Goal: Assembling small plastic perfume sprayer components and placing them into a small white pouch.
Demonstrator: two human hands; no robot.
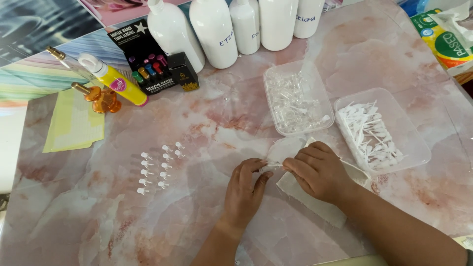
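Pink marbled tabletop (148,231) fills the view, w/ a row of white bottles (217,29) along the far edge. Near centre, both hands meet over a white cloth (315,202). Left hand (244,189) and right hand (320,172) pinch a tiny clear vial (270,166) between fingertips; each hand is closed on one end. Vial's long axis runs left–right, slightly tilted, bridging the gap btwn the hands; too small to tell which end is the mouth. Neither hand is clearly nearer, as both touch it.

Just far of the hands sits a clear tray of glass pieces (295,101). To the right of that is a second clear tray of white plastic sticks (374,133), closest to the right hand. Left of the hands, apart from them, small finished pieces (157,167) stand in neat rows on the table. Far left: yellow tube (116,79), amber bottle (101,98), black display card (143,56), pale yellow sheet (74,123). Far right corner has a green-yellow tissue pack (443,37).
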